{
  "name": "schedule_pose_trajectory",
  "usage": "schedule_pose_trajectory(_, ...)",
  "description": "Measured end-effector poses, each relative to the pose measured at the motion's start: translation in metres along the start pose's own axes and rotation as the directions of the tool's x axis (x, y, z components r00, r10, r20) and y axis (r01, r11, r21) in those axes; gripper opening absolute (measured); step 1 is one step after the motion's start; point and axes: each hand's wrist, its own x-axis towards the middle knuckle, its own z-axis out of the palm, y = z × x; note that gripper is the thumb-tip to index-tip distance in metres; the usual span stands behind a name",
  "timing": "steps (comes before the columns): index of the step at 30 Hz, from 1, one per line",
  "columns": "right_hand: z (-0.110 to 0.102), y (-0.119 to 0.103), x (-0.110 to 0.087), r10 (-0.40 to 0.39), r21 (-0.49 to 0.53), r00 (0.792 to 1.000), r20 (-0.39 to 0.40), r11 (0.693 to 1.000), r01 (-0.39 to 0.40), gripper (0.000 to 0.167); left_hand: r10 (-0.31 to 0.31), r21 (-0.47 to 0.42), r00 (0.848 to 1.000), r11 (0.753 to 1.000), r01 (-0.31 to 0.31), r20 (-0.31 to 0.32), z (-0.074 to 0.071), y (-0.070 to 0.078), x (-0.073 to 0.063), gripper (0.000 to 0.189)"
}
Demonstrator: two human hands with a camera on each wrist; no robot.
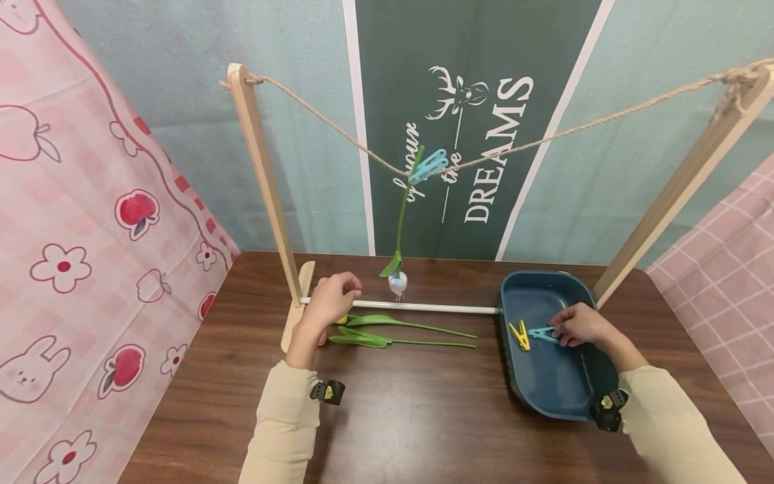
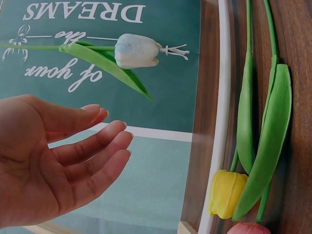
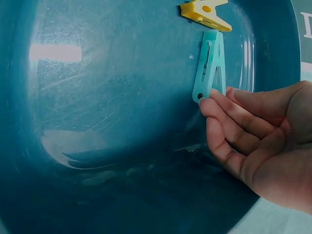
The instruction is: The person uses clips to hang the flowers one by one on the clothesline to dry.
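My right hand (image 1: pixel 583 325) is inside the dark blue basin (image 1: pixel 547 393), its thumb and fingers pinching the end of a light blue clothespin (image 3: pixel 208 66). A yellow clothespin (image 3: pixel 205 13) lies on the basin floor close to the light blue one's far end. My left hand (image 1: pixel 329 300) hovers over the left end of the white rod, its fingers loosely bent and holding nothing. Beneath it on the table lie a yellow tulip (image 2: pixel 228 194) and a pink tulip (image 2: pixel 248 228). A white tulip (image 1: pixel 397 282) hangs head down, its stem clipped to the rope by another light blue clothespin (image 1: pixel 429 167).
A sagging rope (image 1: pixel 326 119) runs between a left wooden post (image 1: pixel 266 181) and a right wooden post (image 1: pixel 683 181). The white rod (image 1: pixel 435 308) spans low between them. Printed cloth (image 1: pixel 290 134) hangs behind the brown table (image 1: pixel 411 417).
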Motion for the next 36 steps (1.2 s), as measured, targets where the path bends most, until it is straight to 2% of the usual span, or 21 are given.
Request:
schedule_pose_trajectory(4,-0.002,0.005,0.002,-0.016,0.034,1.000,0.015,0.999,0.015,0.022,-0.004,-0.003,1.000,1.000,0.004,0.002,0.000,0.000,-0.001,0.006)
schedule_pose_trajectory(5,-0.003,0.010,0.005,-0.045,0.057,0.999,0.030,0.997,0.043,0.020,-0.006,-0.004,1.000,1.000,0.006,0.003,0.000,-0.001,-0.001,0.007)
schedule_pose_trajectory(8,-0.004,0.015,0.007,-0.064,0.087,0.997,0.043,0.994,0.060,0.019,-0.011,-0.008,1.000,1.000,0.011,0.008,0.000,-0.001,-0.001,0.007)
schedule_pose_trajectory(11,-0.002,0.013,0.005,-0.034,0.090,0.999,0.027,0.995,0.032,0.020,-0.016,-0.006,1.000,1.000,0.016,0.009,0.000,-0.002,0.000,0.006)
schedule_pose_trajectory(12,-0.001,0.008,0.003,-0.001,0.078,1.000,0.010,0.997,0.000,0.022,-0.017,-0.005,1.000,1.000,0.017,0.008,0.000,-0.002,0.000,0.006)
schedule_pose_trajectory(17,-0.001,0.003,0.000,0.040,0.079,0.999,-0.009,0.996,-0.039,0.023,-0.019,-0.003,1.000,1.000,0.019,0.004,0.000,-0.002,-0.001,0.005)
schedule_pose_trajectory(24,-0.004,0.001,-0.003,0.031,0.138,0.999,0.010,0.990,-0.032,0.024,-0.022,-0.013,1.000,1.000,0.022,0.017,0.002,-0.003,-0.002,0.008)
schedule_pose_trajectory(36,-0.014,-0.013,-0.007,0.017,0.138,1.000,-0.011,0.990,-0.015,0.023,-0.014,-0.001,1.000,1.000,0.014,0.013,0.002,-0.002,-0.002,0.007)
